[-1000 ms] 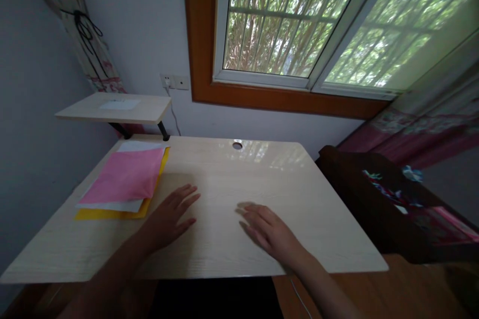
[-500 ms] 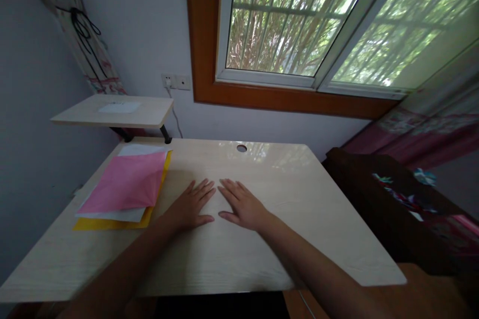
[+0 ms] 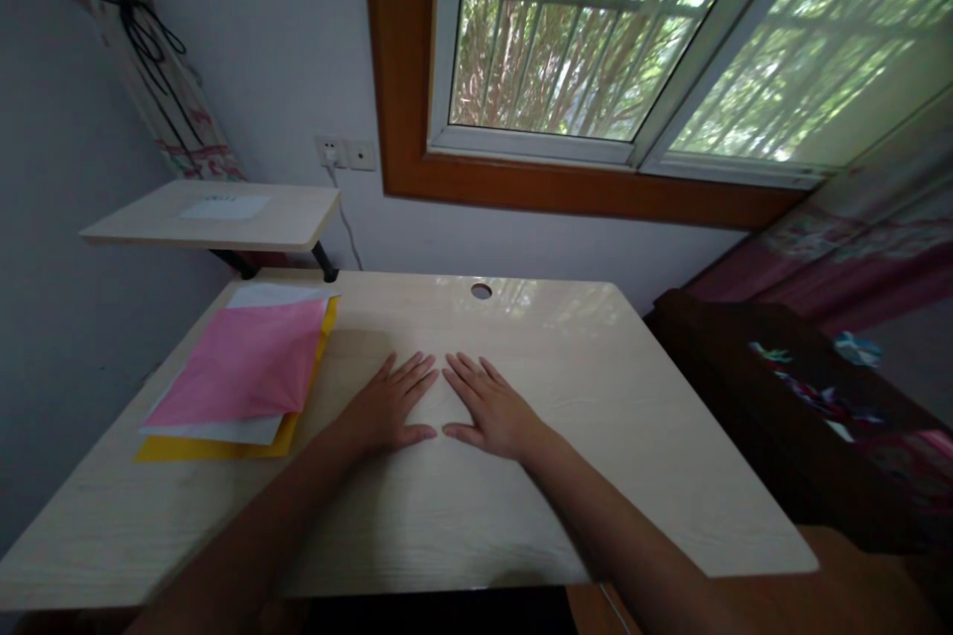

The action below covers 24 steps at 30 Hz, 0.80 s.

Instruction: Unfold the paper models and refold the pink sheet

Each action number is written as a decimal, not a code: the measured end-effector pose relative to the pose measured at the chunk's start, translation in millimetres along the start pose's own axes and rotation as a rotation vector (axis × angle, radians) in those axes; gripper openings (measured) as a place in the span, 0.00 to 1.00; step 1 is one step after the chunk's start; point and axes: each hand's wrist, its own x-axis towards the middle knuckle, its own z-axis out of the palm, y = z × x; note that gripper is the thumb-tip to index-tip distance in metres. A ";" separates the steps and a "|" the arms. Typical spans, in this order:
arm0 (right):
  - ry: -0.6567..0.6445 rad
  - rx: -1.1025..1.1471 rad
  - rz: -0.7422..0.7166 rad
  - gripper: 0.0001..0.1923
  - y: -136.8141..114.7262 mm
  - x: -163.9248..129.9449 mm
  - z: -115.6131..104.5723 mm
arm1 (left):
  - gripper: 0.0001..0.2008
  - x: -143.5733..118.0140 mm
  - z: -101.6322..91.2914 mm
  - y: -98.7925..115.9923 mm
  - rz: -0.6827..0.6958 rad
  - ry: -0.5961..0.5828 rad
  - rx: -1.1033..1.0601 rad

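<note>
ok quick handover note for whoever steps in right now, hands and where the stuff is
Left hand: flat on the desk, palm down, holding nothing.
Right hand: flat beside it, palm down, holding nothing; index fingertips and thumb tips nearly meet.
Paper stack: at the desk's left, pink sheet on top, white and yellow sheets under it; just left of the left hand, not touched.
Small raised shelf: behind the stack, with a white sheet on it.
Done: no sheet pulled from the stack.
Left: the whole stack is unhandled.
</note>
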 end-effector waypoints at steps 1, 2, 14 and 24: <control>0.000 0.000 -0.002 0.46 1.4 -0.2 0.9 | 0.44 1.6 -0.5 0.8 0.003 -0.010 -0.001; -0.002 0.000 -0.004 0.46 2.4 -0.5 1.9 | 0.44 2.7 -1.0 1.6 0.003 -0.014 0.000; 0.028 -0.024 0.010 0.44 -2.2 1.4 4.3 | 0.44 7.5 4.6 -3.4 0.031 0.002 0.031; 0.036 -0.015 0.030 0.47 -1.8 2.8 6.0 | 0.44 11.1 2.5 -2.1 0.039 0.033 0.042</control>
